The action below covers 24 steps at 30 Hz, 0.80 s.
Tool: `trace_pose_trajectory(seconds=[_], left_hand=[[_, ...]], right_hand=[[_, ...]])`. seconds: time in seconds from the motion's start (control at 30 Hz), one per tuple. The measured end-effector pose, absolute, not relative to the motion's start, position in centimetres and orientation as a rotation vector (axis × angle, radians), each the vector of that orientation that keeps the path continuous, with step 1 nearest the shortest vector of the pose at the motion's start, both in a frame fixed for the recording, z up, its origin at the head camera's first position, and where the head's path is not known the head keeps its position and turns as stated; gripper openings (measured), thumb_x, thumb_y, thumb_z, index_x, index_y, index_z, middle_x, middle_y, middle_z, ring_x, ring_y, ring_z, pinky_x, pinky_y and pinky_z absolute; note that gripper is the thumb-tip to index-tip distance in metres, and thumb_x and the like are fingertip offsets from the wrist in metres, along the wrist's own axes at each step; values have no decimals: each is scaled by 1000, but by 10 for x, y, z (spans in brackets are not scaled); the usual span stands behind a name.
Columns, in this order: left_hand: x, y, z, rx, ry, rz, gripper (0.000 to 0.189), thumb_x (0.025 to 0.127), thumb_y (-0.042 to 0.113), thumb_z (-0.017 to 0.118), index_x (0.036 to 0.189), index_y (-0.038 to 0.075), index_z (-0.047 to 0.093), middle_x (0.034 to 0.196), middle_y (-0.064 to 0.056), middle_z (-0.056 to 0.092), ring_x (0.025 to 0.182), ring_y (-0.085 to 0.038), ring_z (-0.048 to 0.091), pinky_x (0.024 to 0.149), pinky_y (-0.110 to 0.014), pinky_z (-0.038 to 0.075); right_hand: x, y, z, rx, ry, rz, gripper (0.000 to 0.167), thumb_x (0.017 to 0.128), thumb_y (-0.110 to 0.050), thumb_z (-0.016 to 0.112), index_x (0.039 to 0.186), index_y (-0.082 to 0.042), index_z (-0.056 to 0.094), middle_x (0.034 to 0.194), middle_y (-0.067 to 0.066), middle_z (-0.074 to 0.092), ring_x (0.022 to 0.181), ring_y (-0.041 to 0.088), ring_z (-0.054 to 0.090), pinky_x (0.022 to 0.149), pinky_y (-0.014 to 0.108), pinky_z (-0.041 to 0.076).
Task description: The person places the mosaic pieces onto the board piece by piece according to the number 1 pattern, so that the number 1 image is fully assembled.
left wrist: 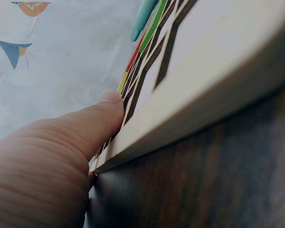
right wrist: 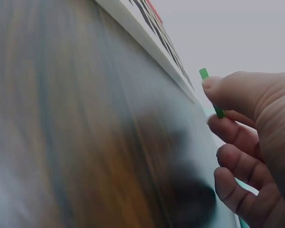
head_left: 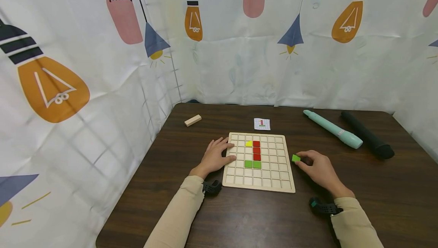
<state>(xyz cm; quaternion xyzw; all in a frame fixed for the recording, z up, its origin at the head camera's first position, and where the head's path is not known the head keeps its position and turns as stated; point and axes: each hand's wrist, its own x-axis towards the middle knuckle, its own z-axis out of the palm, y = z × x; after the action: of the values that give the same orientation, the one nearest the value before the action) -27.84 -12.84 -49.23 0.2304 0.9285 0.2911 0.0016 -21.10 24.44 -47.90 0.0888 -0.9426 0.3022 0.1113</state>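
A wooden grid board lies on the dark table, holding one yellow tile, a column of red tiles and two green tiles side by side. My left hand rests on the board's left edge; in the left wrist view the thumb lies against the rim. Just right of the board, my right hand pinches a small green tile between thumb and finger. The right wrist view shows this green tile edge-on, held above the table, with the other fingers loosely bent.
Behind the board lies a small printed card with a coloured grid pattern. A wooden block sits at the back left. Toward the back right lie a mint-green tube-shaped object and a black cylinder-shaped one. Patterned curtains surround the table.
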Motion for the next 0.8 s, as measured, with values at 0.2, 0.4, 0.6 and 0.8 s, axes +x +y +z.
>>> trace_pose_trajectory(seconds=[0.2, 0.4, 0.6, 0.8], left_hand=[[-278, -129, -491, 718, 2908, 917, 56, 92, 45, 65, 140, 18, 55, 157, -8, 33, 148, -26, 21, 122, -48, 4], [-277, -129, -490, 717, 2911, 914, 56, 92, 45, 66, 140, 18, 56, 157, -8, 34, 148, -27, 21, 122, -48, 5], [-278, -128, -491, 717, 2921, 911, 56, 91, 45, 66, 139, 18, 56, 156, -7, 35, 147, -26, 22, 122, -47, 5], [-279, -128, -492, 700, 2918, 896, 57, 91, 47, 66, 140, 19, 55, 157, -6, 34, 148, -24, 21, 122, -44, 3]], right_hand=[[-210, 231, -480, 328, -2723, 894, 23, 87, -16, 75, 109, -10, 72, 104, 5, 64, 73, 17, 48, 58, 28, 40], [-209, 219, -480, 380, -2719, 918, 24, 86, -16, 76, 110, -12, 73, 99, 1, 61, 71, 15, 45, 55, 26, 37], [-207, 206, -480, 384, -2744, 918, 25, 85, -17, 78, 109, -11, 73, 95, 1, 61, 72, 16, 45, 58, 27, 36], [-205, 192, -480, 390, -2766, 945, 24, 85, -20, 77, 108, -12, 74, 95, -1, 62, 74, 16, 47, 59, 26, 37]])
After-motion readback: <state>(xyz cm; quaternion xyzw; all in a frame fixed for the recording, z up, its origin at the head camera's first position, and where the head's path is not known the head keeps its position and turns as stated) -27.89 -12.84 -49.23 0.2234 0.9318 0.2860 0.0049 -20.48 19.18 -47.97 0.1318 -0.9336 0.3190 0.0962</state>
